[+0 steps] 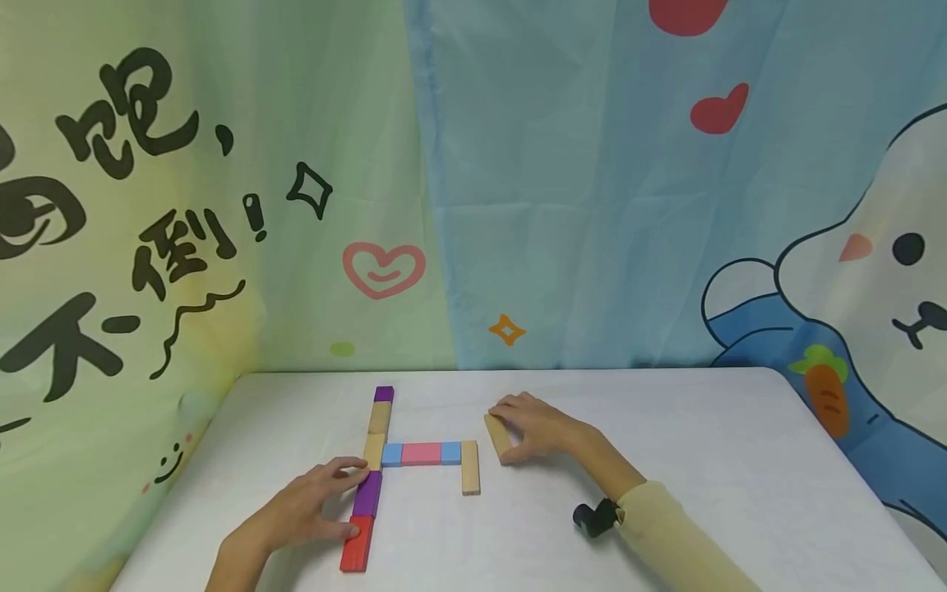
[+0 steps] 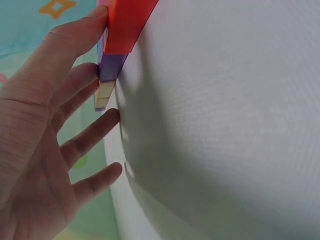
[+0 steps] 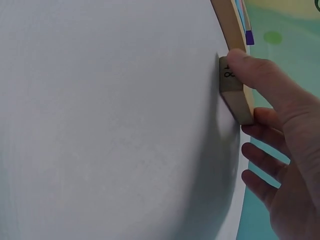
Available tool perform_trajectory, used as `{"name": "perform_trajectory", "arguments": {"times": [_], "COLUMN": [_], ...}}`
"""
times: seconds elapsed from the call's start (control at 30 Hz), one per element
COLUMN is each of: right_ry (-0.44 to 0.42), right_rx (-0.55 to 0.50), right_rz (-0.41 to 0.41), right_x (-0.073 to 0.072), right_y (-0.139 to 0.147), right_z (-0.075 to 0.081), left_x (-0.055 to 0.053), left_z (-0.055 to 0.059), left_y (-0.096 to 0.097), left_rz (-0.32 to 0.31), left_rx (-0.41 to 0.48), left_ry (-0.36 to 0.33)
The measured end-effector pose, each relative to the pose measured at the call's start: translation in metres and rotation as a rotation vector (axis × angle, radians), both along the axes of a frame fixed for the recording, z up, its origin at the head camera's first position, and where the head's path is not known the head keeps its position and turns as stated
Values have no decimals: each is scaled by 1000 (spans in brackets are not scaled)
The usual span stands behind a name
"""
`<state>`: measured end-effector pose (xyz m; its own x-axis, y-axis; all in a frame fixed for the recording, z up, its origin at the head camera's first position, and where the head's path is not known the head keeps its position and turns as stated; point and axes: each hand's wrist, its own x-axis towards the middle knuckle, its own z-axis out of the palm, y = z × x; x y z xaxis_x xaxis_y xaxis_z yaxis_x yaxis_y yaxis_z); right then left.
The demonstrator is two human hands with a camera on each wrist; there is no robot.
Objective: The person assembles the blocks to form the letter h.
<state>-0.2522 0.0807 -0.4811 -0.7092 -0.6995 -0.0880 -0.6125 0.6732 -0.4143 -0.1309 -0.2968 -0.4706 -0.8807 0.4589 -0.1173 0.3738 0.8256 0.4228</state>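
My right hand [image 1: 538, 427] pinches a plain wooden block [image 1: 497, 438] by its two ends, thumb at the near end. In the right wrist view that held block [image 3: 237, 106] has dark marks on its end face. My left hand [image 1: 314, 506] rests along the left side of a long row, thumb at the red block [image 1: 357, 547] and a forefinger near the joint of a purple block [image 1: 367, 493] and a plain block [image 1: 373, 450]. Its other fingers [image 2: 92, 136] are spread and fairly straight. Another plain block [image 1: 470, 469] lies just left of the held one.
Further up the row are a plain block [image 1: 379, 418] and a small purple block [image 1: 384, 394]. Blue [image 1: 392, 455], pink [image 1: 421, 454] and blue [image 1: 450, 453] blocks form a crossbar. A black object [image 1: 595, 518] sits by the right wrist. A printed curtain [image 1: 577, 271] hangs behind the white table [image 1: 703, 444].
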Motion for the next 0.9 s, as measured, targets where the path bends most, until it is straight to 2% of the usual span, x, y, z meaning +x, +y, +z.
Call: {"name": "perform_trajectory", "arguments": {"times": [0.17, 0.47, 0.67, 0.9], "right_ry": [-4, 3, -16, 7], "right_rx": [1, 1, -10, -26], "right_rz": [-10, -25, -63, -98], "right_x": [0, 1, 3, 5], "right_y": [0, 0, -2, -6], "right_z": [-1, -3, -4, -8], "left_x": [1, 0, -1, -1], "left_z": [-1, 1, 0, 1], "left_y": [0, 0, 1, 1], "left_rz": [-6, -7, -6, 4], "left_rx": [1, 11, 5, 1], "left_ry": [8, -16, -21, -31]}}
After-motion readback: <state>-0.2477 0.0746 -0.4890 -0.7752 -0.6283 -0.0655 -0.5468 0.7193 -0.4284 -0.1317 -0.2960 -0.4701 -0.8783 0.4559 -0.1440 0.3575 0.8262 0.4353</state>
